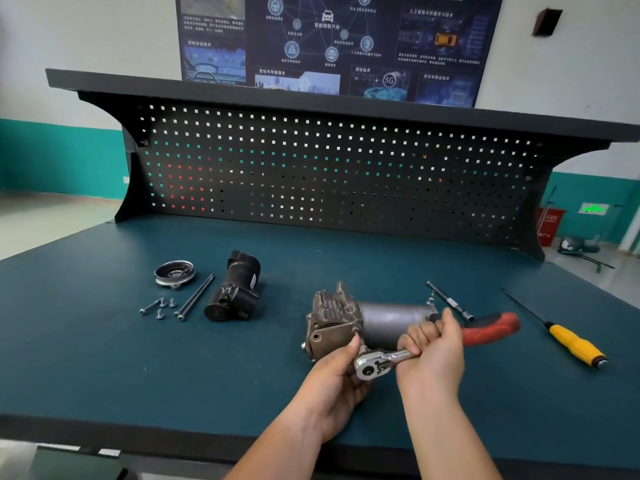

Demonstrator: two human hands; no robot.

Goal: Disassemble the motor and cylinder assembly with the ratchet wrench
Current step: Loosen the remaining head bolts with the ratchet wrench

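— On the bench (104,358), where's the motor and cylinder assembly (384,322)?
— Front and centre, lying on its side, just ahead of both hands
— And the ratchet wrench (381,362)?
— Right hand (433,351) is wrapped round its shaft; left hand (334,379) curls under the head, thumb against the assembly's block end

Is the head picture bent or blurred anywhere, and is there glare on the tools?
Head view: the wide lens curves the shelf and bench edge; poster text is soft; the ratchet wrench shows bright glare on its head; the assembly is sharp.
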